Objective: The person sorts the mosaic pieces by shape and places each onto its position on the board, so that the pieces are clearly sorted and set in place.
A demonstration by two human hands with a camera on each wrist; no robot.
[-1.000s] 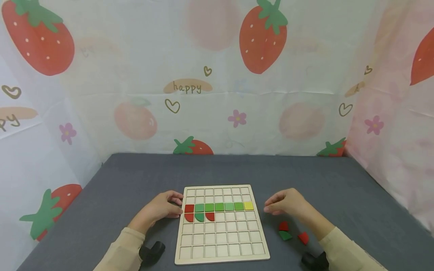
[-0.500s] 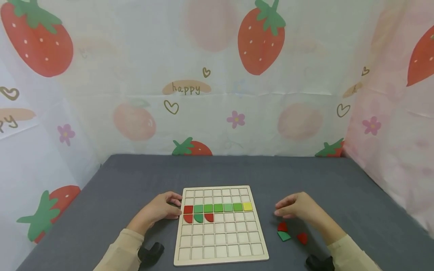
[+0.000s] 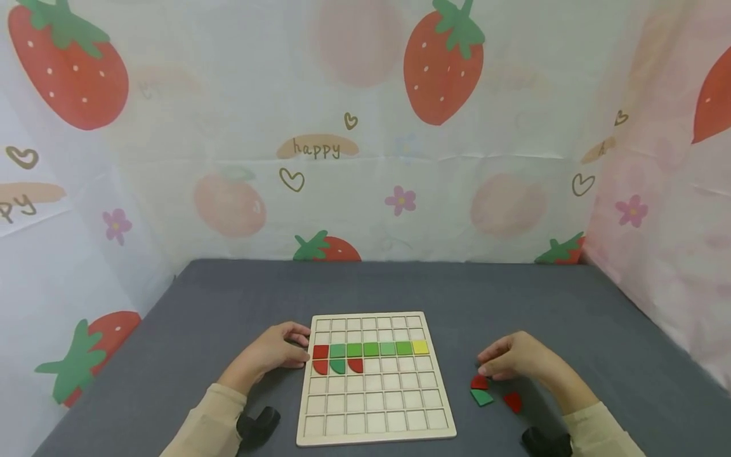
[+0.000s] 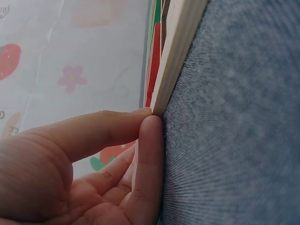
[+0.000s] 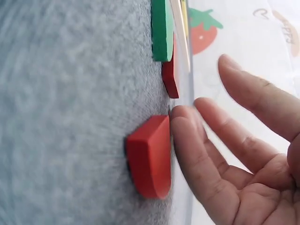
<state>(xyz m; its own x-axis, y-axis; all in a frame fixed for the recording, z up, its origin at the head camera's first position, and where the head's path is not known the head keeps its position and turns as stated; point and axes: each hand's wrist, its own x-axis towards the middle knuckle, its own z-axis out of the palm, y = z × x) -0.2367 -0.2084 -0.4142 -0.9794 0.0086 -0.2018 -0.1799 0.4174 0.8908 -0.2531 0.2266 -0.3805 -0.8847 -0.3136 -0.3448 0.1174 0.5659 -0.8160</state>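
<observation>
A pale wooden grid board (image 3: 372, 401) lies flat on the table; one row holds red, green and yellow square tiles (image 3: 371, 349), and below them sit red and green quarter-round tiles (image 3: 338, 366). At the board's left edge, my left hand (image 3: 278, 346) pinches the rim between thumb and finger (image 4: 151, 140). My right hand (image 3: 516, 357) hovers low over the table right of the board, holding nothing, with thumb and fingers apart in the right wrist view. Close to its fingers (image 5: 190, 145) lie a red piece (image 5: 152, 157), another red piece (image 3: 479, 382) and a green piece (image 3: 482, 397).
A dark grey cloth covers the table (image 3: 240, 289). Behind and at both sides hangs a strawberry-print curtain (image 3: 337, 203). Black straps (image 3: 259, 424) sit by both wrists.
My right hand has moved right and nearer to me, away from the board and down toward the loose pieces. The left hand and the board stay put.
</observation>
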